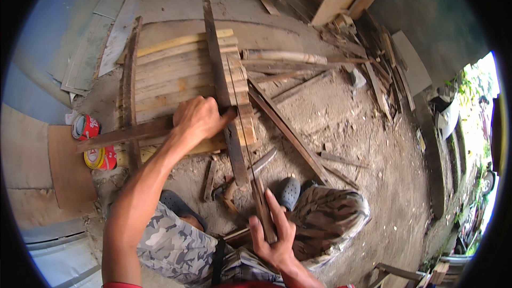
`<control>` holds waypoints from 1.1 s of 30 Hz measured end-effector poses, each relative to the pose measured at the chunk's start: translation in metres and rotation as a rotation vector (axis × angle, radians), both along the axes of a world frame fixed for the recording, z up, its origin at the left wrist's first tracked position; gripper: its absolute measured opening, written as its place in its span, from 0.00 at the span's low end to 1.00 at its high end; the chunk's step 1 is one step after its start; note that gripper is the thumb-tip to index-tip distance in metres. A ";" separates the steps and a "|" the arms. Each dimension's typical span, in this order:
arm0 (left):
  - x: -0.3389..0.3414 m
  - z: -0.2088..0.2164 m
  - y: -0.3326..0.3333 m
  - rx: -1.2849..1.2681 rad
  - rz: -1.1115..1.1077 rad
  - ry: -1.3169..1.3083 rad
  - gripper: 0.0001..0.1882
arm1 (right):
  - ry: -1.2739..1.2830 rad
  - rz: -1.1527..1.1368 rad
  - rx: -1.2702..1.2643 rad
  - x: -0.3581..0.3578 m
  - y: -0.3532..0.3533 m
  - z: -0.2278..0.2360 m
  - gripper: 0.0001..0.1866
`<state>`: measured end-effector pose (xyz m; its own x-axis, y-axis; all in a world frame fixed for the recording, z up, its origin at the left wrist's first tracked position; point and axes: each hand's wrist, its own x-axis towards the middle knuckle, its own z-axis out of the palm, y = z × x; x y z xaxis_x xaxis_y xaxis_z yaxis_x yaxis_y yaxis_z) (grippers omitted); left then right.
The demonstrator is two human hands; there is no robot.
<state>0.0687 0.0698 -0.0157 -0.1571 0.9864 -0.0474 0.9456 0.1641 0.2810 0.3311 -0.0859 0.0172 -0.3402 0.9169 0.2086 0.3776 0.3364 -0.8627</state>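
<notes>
Dark-brown wooden plank (128, 134): left hand (196, 120), palm down, clenches it; right hand (278, 242) pinches slim brown wooden bar (262, 208); open dirt floor (397, 181) rightward.

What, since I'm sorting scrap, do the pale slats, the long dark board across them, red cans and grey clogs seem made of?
Pale slats: wood, apparently unfinished, with visible grain and brownish stains.
Dark board: probably wood, weathered or stained; its surface looks mottled.
Red cans: likely printed metal, judging by the upper one's shiny round rim.
Grey clogs: perhaps matte moulded foam or rubber; the uppers show holes.
</notes>
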 end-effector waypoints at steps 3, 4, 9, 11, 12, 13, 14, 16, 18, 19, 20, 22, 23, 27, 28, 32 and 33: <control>-0.005 0.005 -0.001 -0.033 0.019 0.059 0.36 | 0.045 0.000 -0.077 -0.014 0.014 0.002 0.32; -0.003 0.010 -0.004 -0.044 0.024 0.069 0.35 | 0.074 0.019 -0.023 -0.013 0.013 -0.003 0.32; 0.002 0.013 -0.001 -0.021 -0.006 0.089 0.35 | 0.041 0.007 -0.027 0.014 -0.018 -0.006 0.34; 0.002 0.014 -0.002 -0.010 -0.003 0.090 0.34 | 0.007 0.010 -0.056 0.023 -0.027 -0.007 0.32; 0.004 0.016 -0.003 0.005 -0.002 0.087 0.34 | 0.026 0.012 -0.044 0.023 -0.025 -0.007 0.32; 0.007 0.017 -0.003 0.020 -0.004 0.084 0.34 | 0.042 0.017 -0.007 0.020 -0.019 -0.008 0.32; 0.008 0.017 -0.002 0.007 0.001 0.090 0.34 | 0.057 0.021 0.030 0.013 -0.009 -0.007 0.32; 0.005 0.016 -0.002 -0.026 0.014 0.103 0.34 | 0.056 0.022 -0.054 -0.001 0.010 0.002 0.32; 0.002 0.016 -0.002 -0.033 0.032 0.092 0.34 | 0.141 0.029 -0.059 -0.014 0.023 -0.013 0.34; 0.003 0.017 -0.002 -0.035 0.041 0.085 0.34 | 0.181 0.033 -0.060 -0.016 0.025 -0.018 0.35; 0.004 0.019 -0.003 -0.059 0.059 0.084 0.33 | 0.173 0.029 -0.036 -0.013 0.024 -0.017 0.36; 0.007 0.017 -0.002 -0.035 0.042 0.094 0.33 | 0.132 0.037 -0.099 0.005 0.009 -0.009 0.36; 0.007 0.016 -0.003 -0.023 0.039 0.100 0.33 | 0.113 0.045 -0.132 0.015 -0.001 -0.004 0.35; 0.004 0.013 -0.004 0.022 0.023 0.118 0.32 | 0.068 0.042 -0.130 0.035 -0.028 0.002 0.35; 0.003 0.015 -0.003 0.012 0.022 0.115 0.32 | 0.109 0.034 -0.114 0.030 -0.024 0.000 0.35; 0.007 0.017 -0.004 0.007 0.028 0.110 0.31 | 0.198 -0.003 -0.146 -0.015 0.027 -0.012 0.33; 0.008 0.017 -0.003 0.017 0.031 0.119 0.31 | 0.186 -0.020 -0.115 -0.026 0.036 -0.015 0.33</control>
